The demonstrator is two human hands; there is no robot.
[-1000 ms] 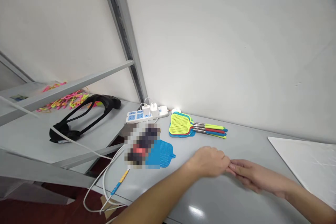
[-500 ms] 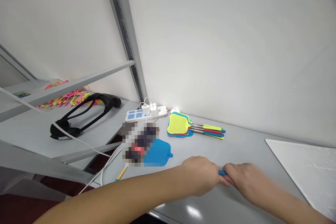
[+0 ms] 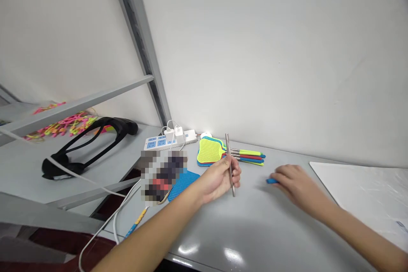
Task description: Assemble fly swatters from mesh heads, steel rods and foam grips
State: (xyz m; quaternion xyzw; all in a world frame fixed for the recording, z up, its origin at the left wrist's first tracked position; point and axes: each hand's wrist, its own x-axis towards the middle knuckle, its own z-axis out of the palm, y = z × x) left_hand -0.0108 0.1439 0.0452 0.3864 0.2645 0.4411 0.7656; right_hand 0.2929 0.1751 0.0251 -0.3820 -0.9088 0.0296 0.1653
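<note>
Hands parted: left hand (image 3: 219,176) lifted, gripping thin steel rod (image 3: 230,163); right hand (image 3: 291,180) pinching blue plastic cap (image 3: 271,181).

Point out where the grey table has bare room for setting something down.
The grey table is bare in front, between the left hand holding the thin metal rod and the right hand on the small blue handle. Crowded: the back left, with the stacked mesh fly swatters and white power strip.
</note>
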